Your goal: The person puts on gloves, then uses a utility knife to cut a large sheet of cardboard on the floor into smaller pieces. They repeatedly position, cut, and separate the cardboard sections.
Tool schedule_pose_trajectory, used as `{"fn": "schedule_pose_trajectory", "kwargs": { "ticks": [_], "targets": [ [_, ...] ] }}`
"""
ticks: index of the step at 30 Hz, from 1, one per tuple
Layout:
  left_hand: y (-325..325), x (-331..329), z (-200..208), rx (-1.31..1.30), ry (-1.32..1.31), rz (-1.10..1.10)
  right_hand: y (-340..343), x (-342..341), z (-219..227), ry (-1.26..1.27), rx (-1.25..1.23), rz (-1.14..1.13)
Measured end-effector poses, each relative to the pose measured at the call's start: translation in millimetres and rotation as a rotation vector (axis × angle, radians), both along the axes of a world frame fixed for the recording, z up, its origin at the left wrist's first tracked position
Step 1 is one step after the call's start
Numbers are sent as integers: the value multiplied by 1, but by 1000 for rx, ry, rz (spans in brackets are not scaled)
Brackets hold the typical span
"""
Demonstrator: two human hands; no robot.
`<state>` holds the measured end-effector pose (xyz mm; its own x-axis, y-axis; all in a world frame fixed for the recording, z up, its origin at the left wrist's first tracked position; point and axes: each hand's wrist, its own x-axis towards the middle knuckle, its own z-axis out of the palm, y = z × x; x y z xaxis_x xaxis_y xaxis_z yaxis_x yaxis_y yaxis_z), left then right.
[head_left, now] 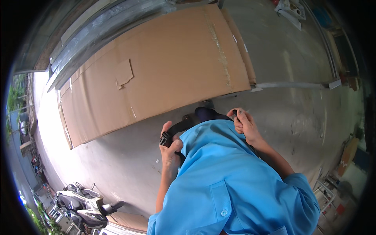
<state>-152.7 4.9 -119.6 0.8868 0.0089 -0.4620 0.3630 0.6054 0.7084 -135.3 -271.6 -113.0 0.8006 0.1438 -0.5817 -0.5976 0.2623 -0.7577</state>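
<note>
At the left side of my waist, my left hand [169, 153] is closed on a black strap [182, 127] with a plastic buckle [164, 138] at its end. The thumb and fingers sit around the buckle. On the other side, my right hand [246, 124] is closed, its fingers curled round a small black end [235, 112]. Whether that end belongs to the same strap, I cannot tell. Both hands are beside the hem of my blue shirt [231, 168], well apart. A dark shoe or trouser leg [205, 114] shows beyond the hem.
A large flat cardboard sheet or box [156, 70] lies just ahead, its near edge close to my feet. Long plastic-wrapped pieces [102, 35] lie behind it. A motorbike [84, 207] stands at the lower left. Metal frames [327, 188] stand at the right, on the grey floor [290, 121].
</note>
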Motion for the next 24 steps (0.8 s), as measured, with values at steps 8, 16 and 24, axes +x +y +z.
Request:
{"fn": "schedule_pose_trajectory", "kwargs": {
  "ticks": [8, 16, 24],
  "targets": [
    [-18, 14, -23, 1442, -580, -405, 23, 13, 4, -193, -287, 253],
    [-27, 21, -29, 1659, -441, -787, 38, 13, 5, -375, -488, 543],
    [-39, 30, -20, 1759, -690, -928, 50, 3, -11, -518, -595, 562]
  ]
}}
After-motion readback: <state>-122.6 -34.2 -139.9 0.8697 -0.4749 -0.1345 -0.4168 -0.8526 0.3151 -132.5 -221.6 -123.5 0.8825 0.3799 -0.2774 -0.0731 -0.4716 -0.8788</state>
